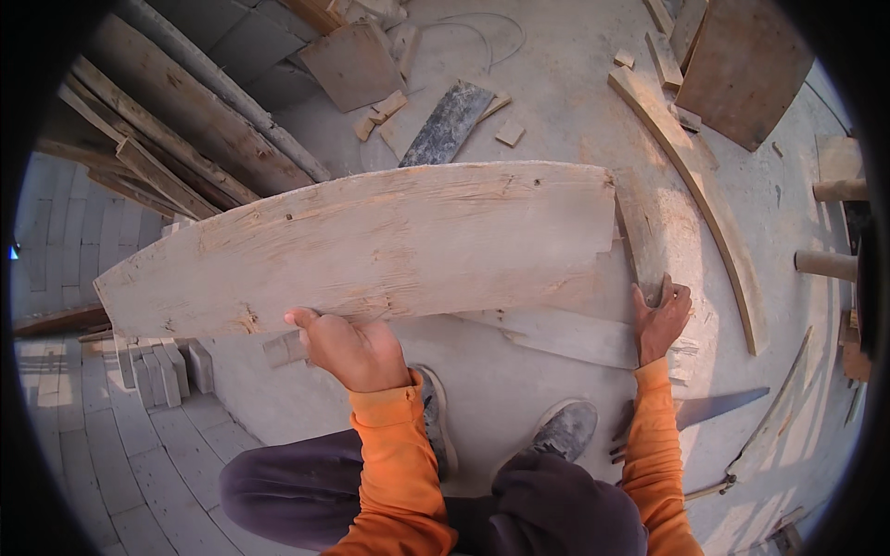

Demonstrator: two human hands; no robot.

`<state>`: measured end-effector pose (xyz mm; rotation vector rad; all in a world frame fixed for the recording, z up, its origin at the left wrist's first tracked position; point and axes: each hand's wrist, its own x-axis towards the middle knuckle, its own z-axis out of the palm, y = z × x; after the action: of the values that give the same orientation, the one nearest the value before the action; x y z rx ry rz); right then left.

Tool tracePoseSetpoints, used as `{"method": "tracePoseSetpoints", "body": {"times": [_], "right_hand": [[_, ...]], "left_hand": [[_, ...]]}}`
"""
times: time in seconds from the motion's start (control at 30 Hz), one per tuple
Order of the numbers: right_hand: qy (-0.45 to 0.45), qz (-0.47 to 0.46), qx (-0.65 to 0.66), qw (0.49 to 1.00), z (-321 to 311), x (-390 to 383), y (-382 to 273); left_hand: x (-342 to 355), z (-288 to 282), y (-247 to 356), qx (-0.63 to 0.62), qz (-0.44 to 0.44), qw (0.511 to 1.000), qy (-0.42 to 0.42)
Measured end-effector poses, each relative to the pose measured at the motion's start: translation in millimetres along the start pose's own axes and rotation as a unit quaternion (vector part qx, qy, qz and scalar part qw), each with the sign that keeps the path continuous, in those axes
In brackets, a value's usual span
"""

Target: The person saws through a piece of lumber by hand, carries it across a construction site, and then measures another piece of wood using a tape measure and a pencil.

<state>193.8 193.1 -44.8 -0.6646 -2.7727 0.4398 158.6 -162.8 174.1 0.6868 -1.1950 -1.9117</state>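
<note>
My left hand (pixel 357 352) grips the lower edge of a broad, pale wooden board (pixel 399 246), its thumb lying on the face. The board has a curved upper edge and narrows to the left. My right hand (pixel 661 320) is closed around the near end of a short wooden piece (pixel 642 222), which runs up beside the board's right end. Whether the two pieces touch cannot be made out. Under the board, a flat light plank (pixel 565 335) lies on the floor, partly covered.
A handsaw (pixel 718 406) lies by my right forearm. Beyond my right hand is a long curved wooden strip (pixel 695 185). Long planks (pixel 185 102) lean at upper left; a grey-stained board (pixel 448 122) and offcuts lie ahead. Blocks (pixel 162 371) stand at left, and a brown panel (pixel 746 74) at upper right.
</note>
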Motion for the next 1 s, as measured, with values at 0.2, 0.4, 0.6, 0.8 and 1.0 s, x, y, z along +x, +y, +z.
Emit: {"method": "tracePoseSetpoints", "body": {"times": [0.2, 0.4, 0.6, 0.8, 1.0], "right_hand": [[-0.004, -0.091, 0.208, 0.974, 49, 3, -60], [-0.174, 0.167, 0.497, 0.834, 8, 15, -51], [-0.212, 0.167, 0.819, 0.506, -81, 5, -75], [-0.158, 0.186, 0.784, 0.571, -83, 9, -82], [-0.127, 0.213, 0.789, 0.563, -83, 8, -80]], "left_hand": [[-24, 32, -20, -0.035, -0.057, 0.997, 0.027], [-36, 51, -38, -0.012, -0.111, 0.99, 0.088], [-55, 66, -71, -0.014, -0.174, 0.976, 0.132], [-71, 70, -93, 0.007, -0.187, 0.973, 0.138], [-81, 43, -101, 0.014, -0.187, 0.977, 0.098]]}}
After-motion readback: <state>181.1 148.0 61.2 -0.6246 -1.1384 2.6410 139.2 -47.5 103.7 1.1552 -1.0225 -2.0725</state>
